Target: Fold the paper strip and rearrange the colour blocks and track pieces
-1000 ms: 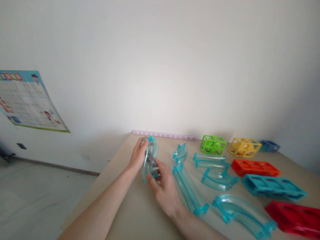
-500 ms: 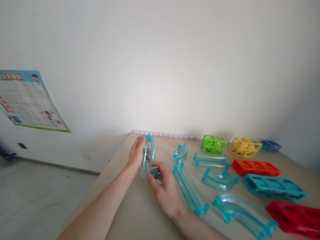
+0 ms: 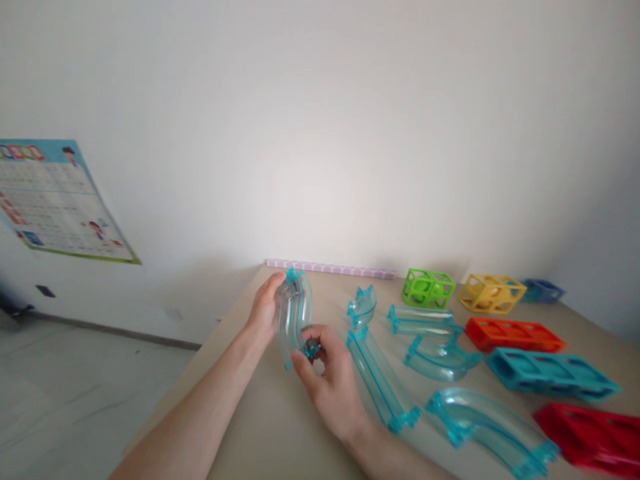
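Note:
Between my hands, above the table's left part, is a clear teal marble-run track piece (image 3: 293, 317), curved in a gentle S and held upright. My left hand (image 3: 265, 301) grips its upper left side, with the fingertips hidden behind it. Thumb and fingers of my right hand (image 3: 327, 373) pinch the lower right end at a connector. Just right of my right hand lies a straight teal track piece (image 3: 383, 380). Beyond it sits a short curved teal piece (image 3: 363, 308).
On the table (image 3: 260, 427) to the right are more teal tracks (image 3: 443, 360), a large curved track (image 3: 493, 427), a green cube frame (image 3: 427, 289), a yellow one (image 3: 491, 293), and orange (image 3: 515, 335), teal (image 3: 553, 373) and red blocks (image 3: 595, 433). A patterned strip (image 3: 330, 269) runs along the wall.
The held track piece has turned slightly, so its channel faces me more. My left hand has shifted a little left; my right hand stays nearly in place.

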Demonstrator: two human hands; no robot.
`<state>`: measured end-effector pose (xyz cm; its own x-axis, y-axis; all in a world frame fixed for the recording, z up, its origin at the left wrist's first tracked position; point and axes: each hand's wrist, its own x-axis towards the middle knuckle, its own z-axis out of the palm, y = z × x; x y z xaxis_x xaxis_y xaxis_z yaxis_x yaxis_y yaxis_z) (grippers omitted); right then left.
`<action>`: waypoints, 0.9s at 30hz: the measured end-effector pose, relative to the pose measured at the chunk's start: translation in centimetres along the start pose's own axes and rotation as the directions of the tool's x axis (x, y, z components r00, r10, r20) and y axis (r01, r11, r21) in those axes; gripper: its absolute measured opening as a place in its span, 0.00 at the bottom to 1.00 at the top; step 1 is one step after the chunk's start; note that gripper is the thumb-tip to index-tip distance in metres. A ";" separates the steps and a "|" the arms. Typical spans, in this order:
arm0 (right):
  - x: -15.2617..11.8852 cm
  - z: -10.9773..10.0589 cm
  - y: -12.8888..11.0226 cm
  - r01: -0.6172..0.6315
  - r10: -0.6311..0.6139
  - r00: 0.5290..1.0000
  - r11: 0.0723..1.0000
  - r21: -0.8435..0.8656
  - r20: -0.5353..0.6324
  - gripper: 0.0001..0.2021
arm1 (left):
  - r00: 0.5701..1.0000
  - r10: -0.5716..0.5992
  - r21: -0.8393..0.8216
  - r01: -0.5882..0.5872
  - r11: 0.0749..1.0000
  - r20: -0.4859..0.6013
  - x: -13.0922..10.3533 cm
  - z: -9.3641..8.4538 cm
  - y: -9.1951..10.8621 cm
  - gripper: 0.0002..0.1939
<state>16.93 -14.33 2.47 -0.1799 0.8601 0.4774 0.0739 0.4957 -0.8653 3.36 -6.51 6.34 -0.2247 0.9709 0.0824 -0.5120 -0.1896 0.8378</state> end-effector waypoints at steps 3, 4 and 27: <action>-0.2 0.1 0.0 0.000 0.000 1.000 1.000 0.014 -0.002 0.06 | 0.996 0.088 0.043 -0.087 0.995 -0.003 -0.2 0.1 -0.1 0.14; -0.3 0.2 0.0 0.002 -0.002 1.000 1.000 0.015 -0.001 0.06 | 0.994 0.111 0.056 -0.112 0.992 0.004 -0.3 0.1 -0.2 0.14; -0.1 -0.3 -0.3 0.066 -0.066 0.995 0.998 -0.009 -0.080 0.06 | 0.962 0.271 0.256 -0.255 0.932 -0.027 -0.2 0.2 -0.4 0.14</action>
<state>17.23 -14.51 2.76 -0.1050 0.8322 0.5444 0.0707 0.5523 -0.8307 3.81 -6.61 6.05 -0.3775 0.8789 0.2918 -0.2079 -0.3874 0.8981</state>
